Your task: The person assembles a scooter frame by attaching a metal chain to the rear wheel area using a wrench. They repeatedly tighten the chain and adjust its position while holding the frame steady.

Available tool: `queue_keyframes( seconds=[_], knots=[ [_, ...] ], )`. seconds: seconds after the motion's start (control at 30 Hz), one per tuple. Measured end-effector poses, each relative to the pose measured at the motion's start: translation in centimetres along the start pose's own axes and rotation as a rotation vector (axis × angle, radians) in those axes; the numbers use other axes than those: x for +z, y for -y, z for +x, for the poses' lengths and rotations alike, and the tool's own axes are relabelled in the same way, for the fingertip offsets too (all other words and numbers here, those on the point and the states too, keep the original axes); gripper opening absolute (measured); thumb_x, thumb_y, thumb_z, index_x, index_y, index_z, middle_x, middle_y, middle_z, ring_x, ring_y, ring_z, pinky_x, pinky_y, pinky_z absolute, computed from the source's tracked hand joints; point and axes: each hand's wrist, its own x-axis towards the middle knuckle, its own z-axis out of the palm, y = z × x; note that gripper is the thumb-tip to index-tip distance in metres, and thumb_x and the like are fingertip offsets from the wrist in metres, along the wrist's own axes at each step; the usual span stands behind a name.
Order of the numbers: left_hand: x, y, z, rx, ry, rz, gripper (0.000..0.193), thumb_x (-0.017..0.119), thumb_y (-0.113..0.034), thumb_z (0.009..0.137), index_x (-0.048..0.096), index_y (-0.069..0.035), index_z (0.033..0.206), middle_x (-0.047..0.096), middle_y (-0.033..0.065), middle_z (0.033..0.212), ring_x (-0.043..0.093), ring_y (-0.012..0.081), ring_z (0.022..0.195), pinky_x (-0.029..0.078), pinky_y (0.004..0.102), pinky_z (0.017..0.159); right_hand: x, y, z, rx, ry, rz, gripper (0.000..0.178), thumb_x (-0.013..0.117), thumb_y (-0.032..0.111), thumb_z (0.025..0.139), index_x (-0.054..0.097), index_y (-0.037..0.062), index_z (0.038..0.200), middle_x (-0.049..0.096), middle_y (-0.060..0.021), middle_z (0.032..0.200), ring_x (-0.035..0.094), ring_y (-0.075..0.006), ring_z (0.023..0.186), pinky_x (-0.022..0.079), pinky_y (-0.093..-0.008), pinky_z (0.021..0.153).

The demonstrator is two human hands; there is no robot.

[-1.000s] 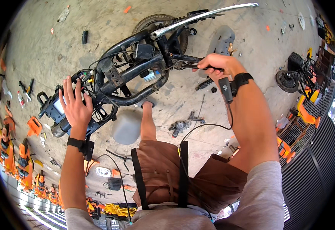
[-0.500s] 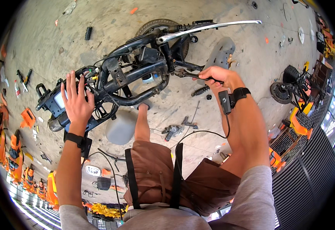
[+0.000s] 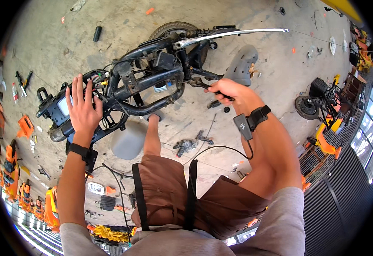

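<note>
A stripped black motorbike frame (image 3: 152, 80) lies across the floor in front of me. My left hand (image 3: 84, 110) rests flat on its left end, fingers stretched out, beside a display panel (image 3: 64, 106) and loose wiring. In my right hand (image 3: 232, 91) is a dark metal wrench (image 3: 198, 83), gripped by its handle. The wrench's jaw is at the lower middle of the frame, near the swingarm pivot. What the jaw bears on is too small to make out. A long silvery bar (image 3: 233, 33) runs out from the frame's upper right.
A grey fender (image 3: 243, 64) lies right of the frame, and a grey rounded cover (image 3: 128, 140) sits by my foot. Metal parts (image 3: 186, 146) are on the floor between my legs. Another partly stripped bike (image 3: 308, 106) stands at the right. Orange body panels line the left side.
My right hand has swung the wrench handle down toward me, its wrist turning. The left hand stays flat on the frame. The whole view has shifted slightly.
</note>
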Motion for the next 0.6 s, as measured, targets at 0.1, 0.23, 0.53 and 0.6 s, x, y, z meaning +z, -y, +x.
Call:
queue_keyframes(
  seconds=[0.1,0.23,0.53,0.6],
  knots=[
    [0.0,0.1,-0.1,-0.015,0.007,-0.005,0.047,0.052,-0.016,0.087,0.052,-0.007,0.134,0.035,0.0119,0.153,0.030,0.0268,0.144,0.020,0.0459,0.118,2.7,-0.2,-0.4,0.017,-0.069,0.204,0.014,0.052,0.014,0.094,0.055,0.0011,0.098,0.039,-0.0017,0.060,0.034,-0.0123,0.047,0.023,-0.0304,0.040],
    [0.0,0.1,-0.1,-0.025,0.004,-0.033,0.047,0.052,-0.016,0.087,0.053,-0.006,0.133,0.035,0.0120,0.154,0.029,0.0267,0.144,0.019,0.0459,0.119,1.4,0.1,-1.0,0.007,-0.031,0.038,0.013,0.052,0.018,0.096,0.055,0.0059,0.093,0.035,0.0017,0.057,0.029,-0.0107,0.044,0.020,-0.0291,0.040],
    [-0.4,0.4,0.0,-0.049,0.017,-0.089,0.050,0.055,-0.017,0.082,0.054,-0.005,0.130,0.036,0.0151,0.152,0.031,0.0279,0.143,0.018,0.0473,0.119,-3.2,-1.0,0.5,0.015,0.278,0.072,0.033,0.045,0.026,0.103,0.055,0.0084,0.129,0.031,0.0063,0.054,0.026,-0.0063,0.039,0.022,-0.0243,0.039],
    [-0.4,0.6,-0.3,-0.055,0.038,-0.070,0.049,0.054,-0.017,0.083,0.054,-0.005,0.131,0.035,0.0148,0.153,0.030,0.0269,0.144,0.018,0.0468,0.119,-2.1,-1.3,0.2,-0.009,0.239,0.063,0.034,0.045,0.028,0.104,0.054,0.0077,0.130,0.030,0.0065,0.054,0.025,-0.0064,0.039,0.022,-0.0242,0.039]
  ],
)
